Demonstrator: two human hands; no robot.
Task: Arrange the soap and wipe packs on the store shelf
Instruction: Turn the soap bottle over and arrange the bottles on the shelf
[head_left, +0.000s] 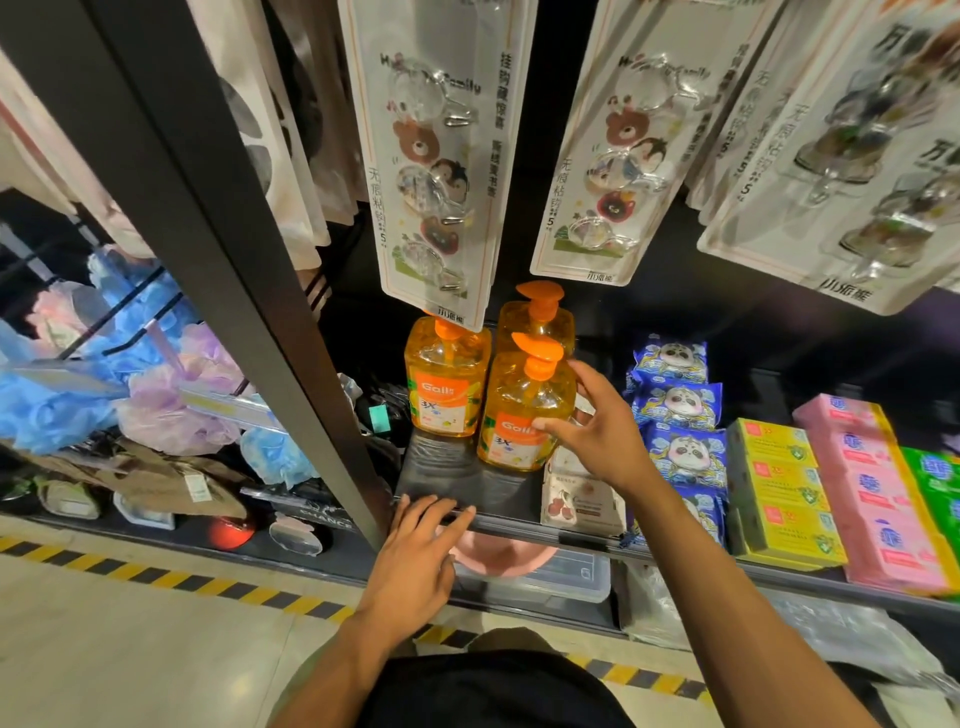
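Three orange pump bottles of liquid soap stand on the black shelf (457, 483). My right hand (597, 426) grips the front bottle (519, 415) from its right side, thumb on the label. A second bottle (447, 384) stands to its left, a third bottle (540, 317) behind it. My left hand (421, 551) rests flat on the shelf's front edge, holding nothing. To the right lie a cherry-print wipe pack (576, 493), blue panda wipe packs (680, 410), yellow soap boxes (779, 488), pink soap packs (872, 483) and green packs (935, 473).
Blister cards of hooks (436, 156) hang low over the bottles. A dark upright post (208, 223) bounds the shelf on the left, with bath sponges (130, 374) beyond it. A clear plastic box (561, 577) and a pink basin sit on the lower shelf.
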